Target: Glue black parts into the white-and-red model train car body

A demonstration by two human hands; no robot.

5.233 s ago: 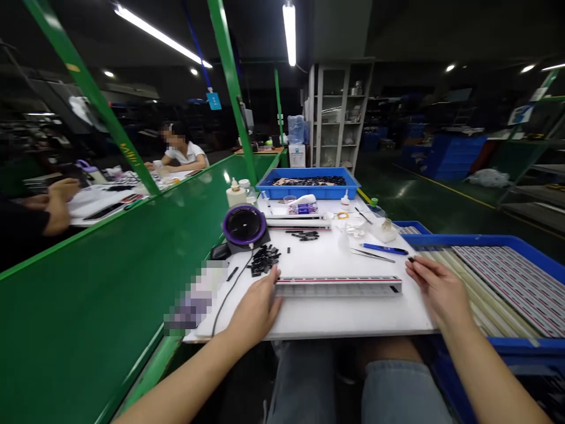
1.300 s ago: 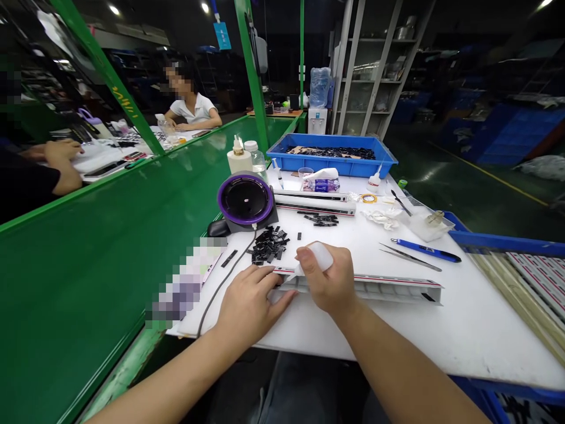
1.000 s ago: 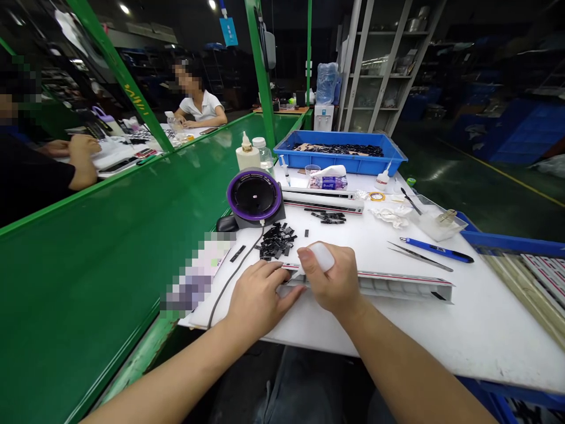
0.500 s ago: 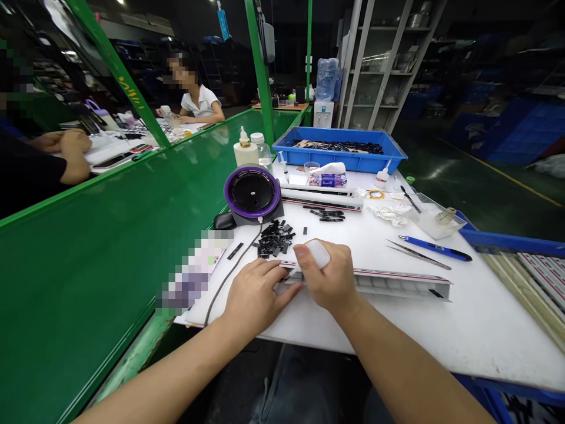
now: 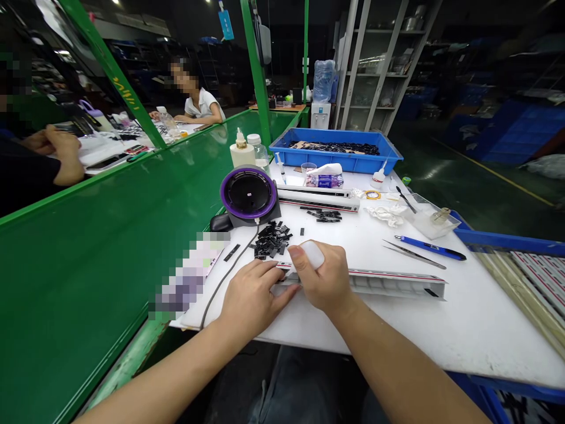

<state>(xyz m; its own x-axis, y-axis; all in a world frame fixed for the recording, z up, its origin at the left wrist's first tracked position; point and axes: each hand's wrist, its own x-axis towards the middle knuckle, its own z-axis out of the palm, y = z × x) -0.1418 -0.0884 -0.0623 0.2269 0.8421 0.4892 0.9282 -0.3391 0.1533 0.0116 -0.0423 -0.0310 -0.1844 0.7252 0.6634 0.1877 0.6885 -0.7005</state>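
At the left end of the white channel (image 5: 397,285), the left hand (image 5: 249,294) had thumb and fingers closed on it, slight gap. Right hand (image 5: 325,277) was wrapped tight round a white squeeze bottle (image 5: 314,254), nozzle toward left fingertips. Black strip pile (image 5: 271,240) lay just beyond left grip.

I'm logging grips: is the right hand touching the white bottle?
Touching. The head view shows the right hand closed around the white bottle, whose rounded end shows above the grip.
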